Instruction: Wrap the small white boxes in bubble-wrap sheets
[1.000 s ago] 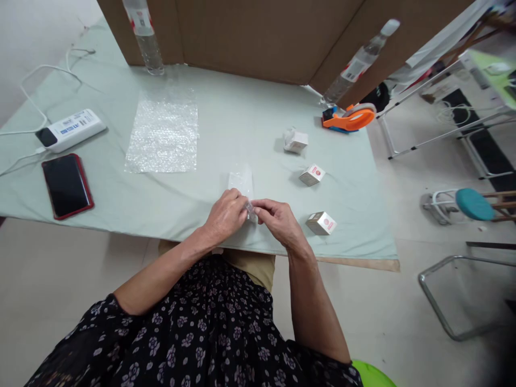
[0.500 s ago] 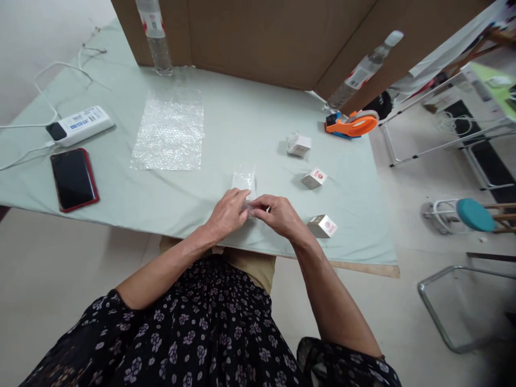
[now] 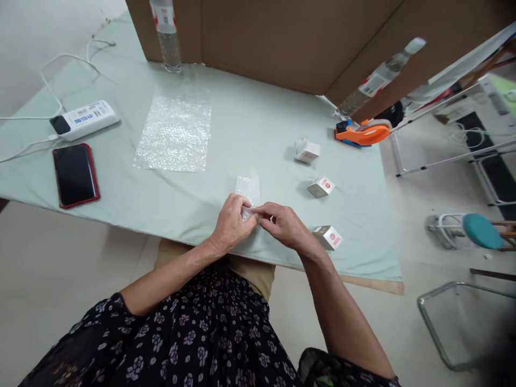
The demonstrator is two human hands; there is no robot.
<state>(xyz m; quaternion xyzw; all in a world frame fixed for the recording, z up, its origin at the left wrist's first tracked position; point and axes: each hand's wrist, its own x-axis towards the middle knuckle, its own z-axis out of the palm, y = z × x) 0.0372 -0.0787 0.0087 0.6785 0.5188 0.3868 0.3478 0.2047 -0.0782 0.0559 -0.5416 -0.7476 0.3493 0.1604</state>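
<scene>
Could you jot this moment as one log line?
left hand: holding wrapped white package | right hand: at its near end | nearby: bubble-wrap sheet, orange tape dispenser

Pale wall point(image 3: 68, 21), glossy light floor point(image 3: 97, 274), teal-topped stool point(image 3: 481, 231), metal-framed table point(image 3: 497, 102)

My black top point(image 3: 220, 322) is covered with small, pale purple flowers point(image 3: 201, 355). The loose sleeves point(image 3: 86, 328) carry the same print and look sheer in places.

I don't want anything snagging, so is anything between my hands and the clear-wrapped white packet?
Nothing visible: your left hand and right hand are both at the near end of the wrapped packet.
</scene>
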